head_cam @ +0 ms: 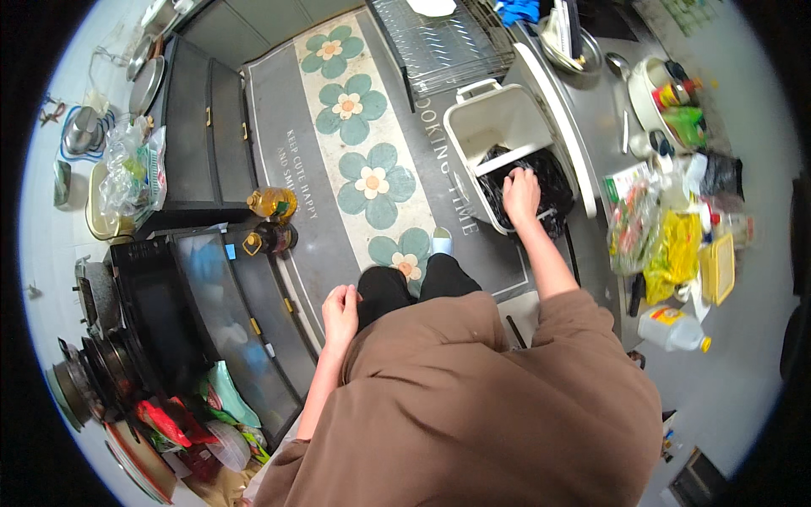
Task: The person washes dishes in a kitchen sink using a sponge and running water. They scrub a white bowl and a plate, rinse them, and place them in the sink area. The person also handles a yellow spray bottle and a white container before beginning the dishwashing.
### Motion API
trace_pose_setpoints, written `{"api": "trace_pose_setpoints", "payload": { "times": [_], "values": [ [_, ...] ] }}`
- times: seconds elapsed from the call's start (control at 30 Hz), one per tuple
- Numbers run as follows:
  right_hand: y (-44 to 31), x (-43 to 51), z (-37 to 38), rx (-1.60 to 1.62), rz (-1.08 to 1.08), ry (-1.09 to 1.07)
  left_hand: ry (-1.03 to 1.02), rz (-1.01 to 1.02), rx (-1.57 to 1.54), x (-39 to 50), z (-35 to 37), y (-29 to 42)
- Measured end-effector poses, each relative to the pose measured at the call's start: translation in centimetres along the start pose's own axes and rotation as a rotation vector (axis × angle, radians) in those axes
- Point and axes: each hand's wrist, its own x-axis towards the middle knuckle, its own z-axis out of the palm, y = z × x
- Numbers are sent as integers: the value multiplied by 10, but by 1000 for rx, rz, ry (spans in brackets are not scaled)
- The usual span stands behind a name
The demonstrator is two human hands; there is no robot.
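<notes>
My right hand (523,190) reaches over a grey-white plastic bin (466,120) hung beside the counter. Its fingers are curled at the black plastic bin bag (554,184), close to the white divider (504,161) across the bin. The hand hides whether the fingertips grip the bag. On the far side of that divider, the bin's other half shows a bare pale inside. My left hand (340,317) hangs beside my knee with its fingers loosely curled together, and nothing shows in it.
A floor mat (374,180) with flowers and writing runs ahead. Two oil or sauce bottles (272,204) stand by the left cabinets (209,127). A pulled-out wire dish rack (443,54) projects beyond the bin. The right counter holds plastic bags (675,253) and a clear bottle (671,328).
</notes>
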Motion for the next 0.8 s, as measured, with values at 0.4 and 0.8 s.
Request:
{"api": "trace_pose_setpoints", "payload": {
  "times": [0.4,0.8],
  "values": [
    [-178,87,74,897,350,-388,10,-13,-92,296,-95,42],
    [-268,147,113,914,1023,-88,-462,263,153,597,-110,140]
  ]
}}
